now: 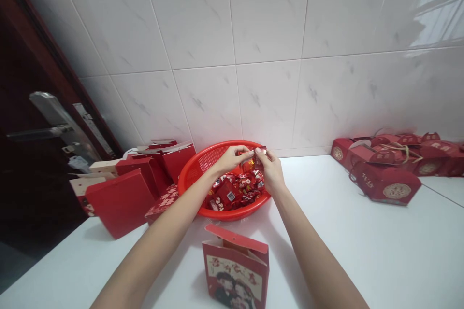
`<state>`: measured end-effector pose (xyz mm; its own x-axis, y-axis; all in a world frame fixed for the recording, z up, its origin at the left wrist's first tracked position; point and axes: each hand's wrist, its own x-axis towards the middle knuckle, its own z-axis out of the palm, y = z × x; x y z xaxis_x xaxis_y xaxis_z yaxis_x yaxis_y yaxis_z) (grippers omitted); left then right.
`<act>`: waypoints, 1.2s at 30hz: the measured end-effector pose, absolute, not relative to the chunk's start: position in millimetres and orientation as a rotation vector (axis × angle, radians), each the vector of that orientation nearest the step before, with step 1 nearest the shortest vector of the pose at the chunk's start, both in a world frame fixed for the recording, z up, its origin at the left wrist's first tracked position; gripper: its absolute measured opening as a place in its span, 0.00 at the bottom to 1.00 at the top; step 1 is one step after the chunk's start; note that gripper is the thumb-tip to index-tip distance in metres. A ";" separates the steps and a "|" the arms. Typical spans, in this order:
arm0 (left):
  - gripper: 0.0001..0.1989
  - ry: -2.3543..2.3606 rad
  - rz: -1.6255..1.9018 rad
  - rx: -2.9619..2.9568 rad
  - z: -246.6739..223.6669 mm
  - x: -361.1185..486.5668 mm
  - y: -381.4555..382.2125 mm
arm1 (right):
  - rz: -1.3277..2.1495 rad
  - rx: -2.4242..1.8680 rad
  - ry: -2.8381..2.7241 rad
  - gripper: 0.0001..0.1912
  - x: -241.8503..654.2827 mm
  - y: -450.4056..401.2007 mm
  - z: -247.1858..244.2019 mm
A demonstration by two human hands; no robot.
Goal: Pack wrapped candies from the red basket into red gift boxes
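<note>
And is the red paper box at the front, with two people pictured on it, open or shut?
The red paper box is open: its top edges stand apart, so a gap shows between them.

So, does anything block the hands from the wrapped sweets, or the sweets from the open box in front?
Nothing visible stands between the left hand or right hand and the wrapped sweets. Towards the open gift box, the red plastic basket has its raised near rim in between.

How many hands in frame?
2. The left hand is over the red basket; the right hand is over the basket's right side, fingertips on a small red packet. Neither is hidden.
</note>
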<state>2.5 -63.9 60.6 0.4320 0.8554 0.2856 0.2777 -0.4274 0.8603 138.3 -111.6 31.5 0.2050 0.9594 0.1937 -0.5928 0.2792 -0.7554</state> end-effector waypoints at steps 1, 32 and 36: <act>0.24 0.964 0.961 1.943 60.4 2.4 -63.8 | 1.164 -0.620 -0.766 0.18 138.0 -111.8 31.1; 0.14 1.473 0.318 2.167 13.6 -22.1 -35.2 | 1.113 -0.569 -0.578 0.19 140.3 -105.7 27.3; 0.18 1.624 0.337 2.126 14.6 -29.3 -28.2 | 1.110 -0.571 -0.555 0.19 140.1 -105.2 27.4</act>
<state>-29.3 -28.2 14.6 0.2803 0.9572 -0.0716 0.8494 -0.2126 0.4831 140.1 -105.2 27.4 0.3425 0.9309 0.1271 -0.6604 0.3348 -0.6722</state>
